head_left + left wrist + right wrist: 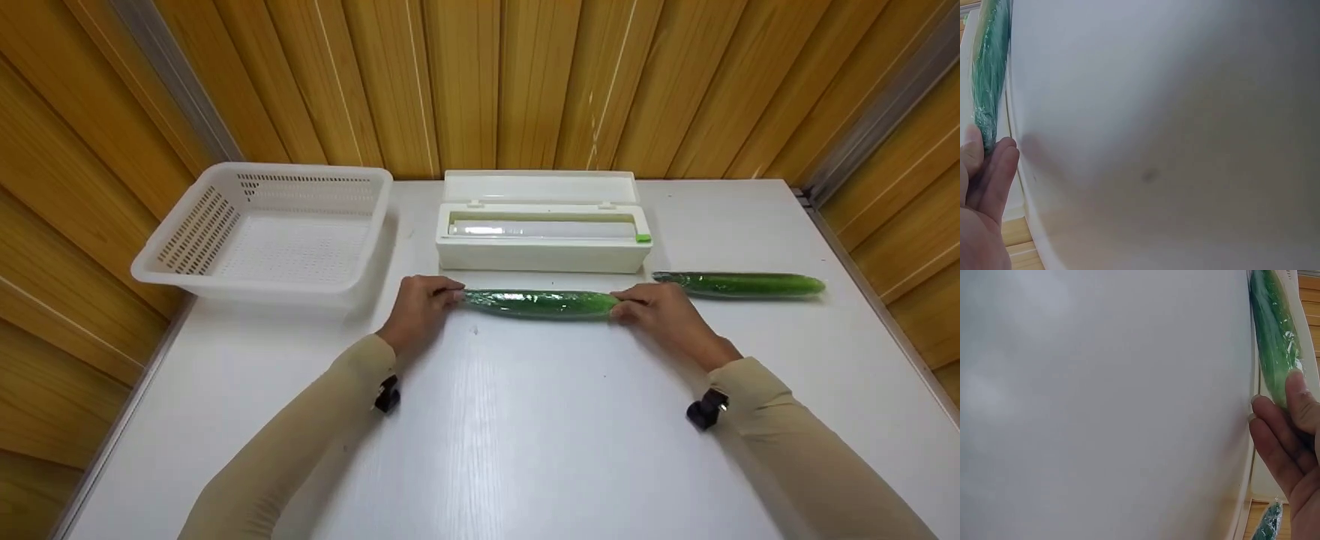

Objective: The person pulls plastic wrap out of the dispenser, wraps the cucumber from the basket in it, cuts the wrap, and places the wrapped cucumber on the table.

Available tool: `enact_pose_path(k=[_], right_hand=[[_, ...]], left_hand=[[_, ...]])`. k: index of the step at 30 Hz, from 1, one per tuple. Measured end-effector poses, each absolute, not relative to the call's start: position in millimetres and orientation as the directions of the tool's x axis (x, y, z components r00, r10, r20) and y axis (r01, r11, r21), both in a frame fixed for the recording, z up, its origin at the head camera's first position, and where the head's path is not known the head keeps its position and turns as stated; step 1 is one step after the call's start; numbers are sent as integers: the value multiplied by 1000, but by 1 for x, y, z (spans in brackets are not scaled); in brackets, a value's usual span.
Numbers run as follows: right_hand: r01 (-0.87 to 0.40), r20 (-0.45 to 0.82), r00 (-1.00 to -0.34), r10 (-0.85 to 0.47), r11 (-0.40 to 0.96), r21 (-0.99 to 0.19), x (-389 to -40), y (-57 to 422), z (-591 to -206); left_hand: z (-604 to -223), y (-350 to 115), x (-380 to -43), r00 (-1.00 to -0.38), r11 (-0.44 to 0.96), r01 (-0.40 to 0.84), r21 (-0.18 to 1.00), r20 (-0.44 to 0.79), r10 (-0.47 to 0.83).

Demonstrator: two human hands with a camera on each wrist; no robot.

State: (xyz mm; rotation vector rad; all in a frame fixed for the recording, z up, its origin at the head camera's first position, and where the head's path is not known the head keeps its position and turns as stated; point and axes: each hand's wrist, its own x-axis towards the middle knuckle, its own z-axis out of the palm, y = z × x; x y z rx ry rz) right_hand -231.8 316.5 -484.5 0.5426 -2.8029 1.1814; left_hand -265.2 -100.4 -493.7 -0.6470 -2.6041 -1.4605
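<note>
A cucumber (540, 303) in clear plastic wrap lies crosswise between my two hands, in front of the white wrap box. My left hand (421, 311) pinches its left end, thumb against fingers; the left wrist view shows the gathered film there on the cucumber (989, 73). At the paler right end, my right hand (664, 315) pinches the tip between thumb and fingers, seen closely on the cucumber (1278, 332) in the right wrist view. A second wrapped cucumber (750, 285) rests on the table to the right of my right hand.
Behind the hands stands a white wrap dispenser box (544, 259), its lid (540, 186) raised and a roll of film (547, 229) inside. A white perforated basket (330, 289) stands at the back left. Wooden panels (525, 82) border the white table (480, 450).
</note>
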Motion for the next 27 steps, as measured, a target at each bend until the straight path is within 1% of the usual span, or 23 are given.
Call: enact_pose_path(k=[4, 7, 13, 15, 20, 23, 27], right_hand=[[-381, 226, -922, -314, 633, -674, -233, 319, -487], [-386, 253, -922, -294, 643, -661, -233, 319, -487], [-270, 185, -963, -198, 648, -712, -233, 316, -487], [-259, 184, -966, -182, 655, -710, -233, 315, -487], [-272, 199, -962, -188, 597, -755, -234, 315, -488], [-251, 168, -965, -200, 539, -804, -234, 315, -489], [-201, 110, -971, -212, 474, -857, -232, 313, -488]], left_hand=[[-494, -100, -263, -899, 441, 414, 797, 281, 336], [-495, -101, -262, -889, 441, 435, 785, 295, 350], [-494, -103, -263, -895, 457, 423, 782, 284, 344], [-494, -104, -264, -896, 450, 422, 787, 285, 341], [-493, -105, -265, -897, 456, 412, 789, 265, 352], [-493, -105, -265, -896, 454, 405, 793, 246, 370], [-494, -106, -264, -908, 464, 374, 803, 215, 359]])
